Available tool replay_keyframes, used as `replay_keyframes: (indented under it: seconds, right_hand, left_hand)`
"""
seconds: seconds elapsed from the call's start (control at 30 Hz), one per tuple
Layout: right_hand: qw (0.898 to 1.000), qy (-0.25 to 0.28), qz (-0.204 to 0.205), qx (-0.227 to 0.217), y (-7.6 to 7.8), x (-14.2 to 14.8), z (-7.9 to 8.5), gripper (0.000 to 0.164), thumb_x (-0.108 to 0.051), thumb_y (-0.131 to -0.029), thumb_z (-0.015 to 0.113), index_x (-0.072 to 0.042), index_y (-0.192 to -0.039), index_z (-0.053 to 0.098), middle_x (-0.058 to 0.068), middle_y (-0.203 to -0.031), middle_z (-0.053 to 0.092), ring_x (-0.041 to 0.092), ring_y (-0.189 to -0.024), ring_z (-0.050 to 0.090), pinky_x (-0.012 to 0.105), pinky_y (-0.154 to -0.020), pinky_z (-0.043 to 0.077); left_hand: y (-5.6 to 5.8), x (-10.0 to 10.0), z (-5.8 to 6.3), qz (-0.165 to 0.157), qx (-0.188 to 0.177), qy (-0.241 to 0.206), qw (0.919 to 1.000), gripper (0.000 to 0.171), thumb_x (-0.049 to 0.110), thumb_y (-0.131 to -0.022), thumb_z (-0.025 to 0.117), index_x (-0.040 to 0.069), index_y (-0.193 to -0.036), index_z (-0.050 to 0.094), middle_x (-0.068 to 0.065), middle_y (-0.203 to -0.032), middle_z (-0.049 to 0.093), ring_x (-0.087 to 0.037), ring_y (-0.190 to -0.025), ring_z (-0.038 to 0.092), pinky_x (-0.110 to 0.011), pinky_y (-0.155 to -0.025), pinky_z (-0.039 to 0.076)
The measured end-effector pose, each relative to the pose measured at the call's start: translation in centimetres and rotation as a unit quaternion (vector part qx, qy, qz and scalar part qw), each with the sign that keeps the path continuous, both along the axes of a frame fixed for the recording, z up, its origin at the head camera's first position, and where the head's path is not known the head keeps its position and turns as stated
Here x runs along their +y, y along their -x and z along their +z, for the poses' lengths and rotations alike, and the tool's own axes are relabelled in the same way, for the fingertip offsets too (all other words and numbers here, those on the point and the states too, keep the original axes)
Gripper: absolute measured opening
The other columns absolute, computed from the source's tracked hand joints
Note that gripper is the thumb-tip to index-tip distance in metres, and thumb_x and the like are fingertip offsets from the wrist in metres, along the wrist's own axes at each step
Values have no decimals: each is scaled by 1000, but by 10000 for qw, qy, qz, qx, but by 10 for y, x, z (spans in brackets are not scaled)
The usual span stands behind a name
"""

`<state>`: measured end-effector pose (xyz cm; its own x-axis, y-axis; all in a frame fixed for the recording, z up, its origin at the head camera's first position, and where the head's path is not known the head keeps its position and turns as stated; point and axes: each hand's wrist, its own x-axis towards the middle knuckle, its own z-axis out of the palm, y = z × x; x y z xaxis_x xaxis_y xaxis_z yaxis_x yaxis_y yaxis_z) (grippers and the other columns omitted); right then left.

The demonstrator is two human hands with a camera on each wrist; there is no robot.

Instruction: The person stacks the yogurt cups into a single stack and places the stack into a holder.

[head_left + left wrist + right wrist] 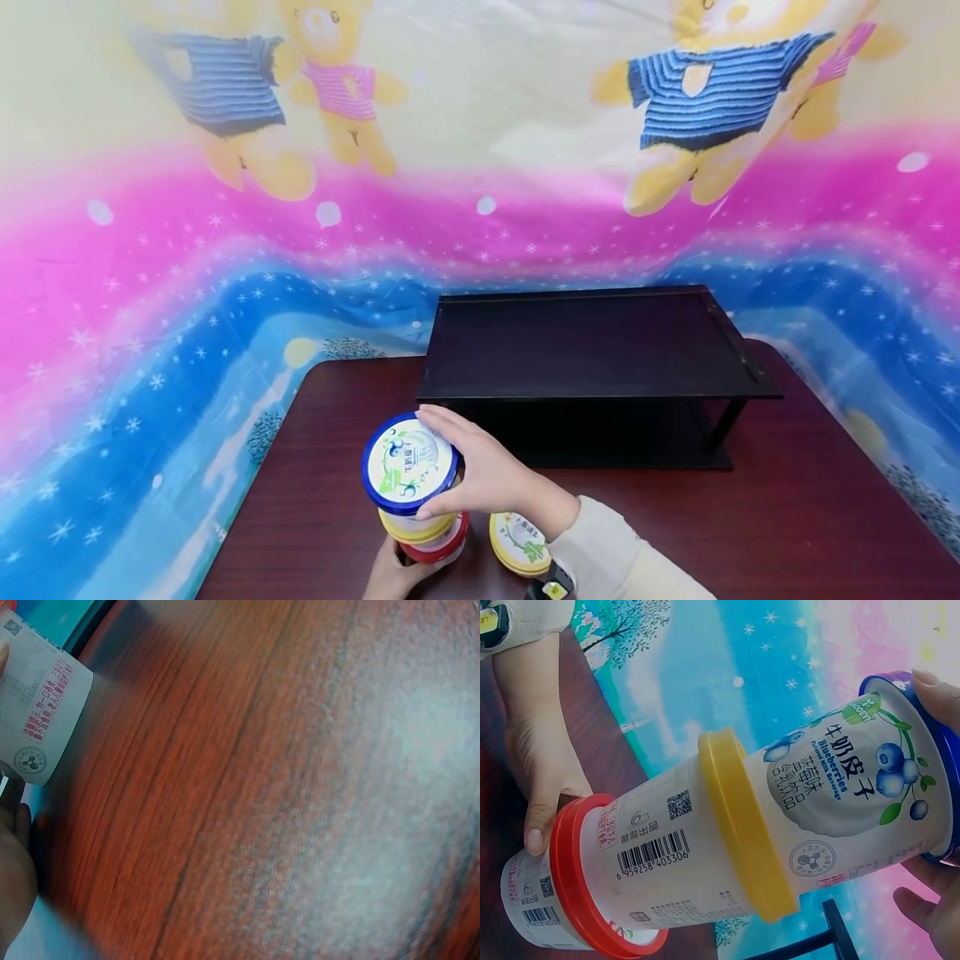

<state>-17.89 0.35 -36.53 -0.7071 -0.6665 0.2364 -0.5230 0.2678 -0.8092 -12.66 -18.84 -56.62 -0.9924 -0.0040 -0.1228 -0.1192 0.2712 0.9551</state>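
Observation:
Three white paper tubs stand in a stack near the table's front. On top is the blue-lidded blueberry tub (pixel 408 462), with blueberries printed on its side. Below it comes the yellow-lidded tub (pixel 667 847), and lowest the red-lidded tub (pixel 540 904). My right hand (pixel 487 467) grips the blue-lidded tub across its lid rim, thumb in front and fingers behind. Low down, my left hand (pixel 393 571) holds the red-lidded tub, its thumb against the side just under the lid in the right wrist view. Part of a white tub (pixel 45 697) shows in the left wrist view.
Another yellow-lidded tub (pixel 517 542) is on the dark red table (pixel 330 450), right of the stack and partly behind my right forearm. A black two-level shelf (pixel 592 346) stands at the back. Behind it hangs a printed bear curtain (pixel 480 125).

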Motion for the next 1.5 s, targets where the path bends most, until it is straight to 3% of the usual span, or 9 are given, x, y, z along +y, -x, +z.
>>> replay_keyframes:
  seconds: [0.37,0.6,1.03,1.23,1.5]
  right_hand:
    - [9995,-5,-20,-320,1,-2,-4,89,-38,-66,72,-28,-136,19,-10,-140,18,11,-123,22,43,-94,29]
    - [9989,66,-28,-469,2,-1,-3,92,-42,-66,71,-30,-136,14,-6,-139,21,13,-121,28,43,-92,31]
    - [9992,-54,-314,-235,-6,14,-1,94,-39,-66,72,-25,-138,12,-5,-140,18,14,-125,19,45,-95,26]
    - [9982,-38,-580,-175,-11,27,-9,95,-35,-66,74,-25,-137,12,-3,-139,22,15,-124,23,43,-95,27]
    - [9974,-65,-686,-187,-18,45,-23,92,-39,-67,71,-22,-137,15,0,-137,25,16,-123,24,46,-94,26]
  left_hand:
    - [1,0,1,-76,-80,-75,9999,73,23,-64,76,5,-122,35,-12,-114,48,-27,-105,43,-44,-88,29]
    - [3,0,1,-79,-229,-414,9989,76,25,-63,76,7,-123,34,-12,-116,47,-27,-106,43,-45,-89,30]
    - [0,0,1,-5,6,-126,9999,70,21,-63,76,3,-120,39,-11,-112,50,-24,-102,45,-38,-86,33]
    - [0,-1,0,-36,188,-12,9998,68,20,-62,77,3,-118,41,-12,-110,52,-24,-102,44,-39,-87,31]
    - [1,0,1,15,129,270,9995,68,22,-60,78,3,-115,43,-11,-109,52,-24,-103,43,-39,-87,32]
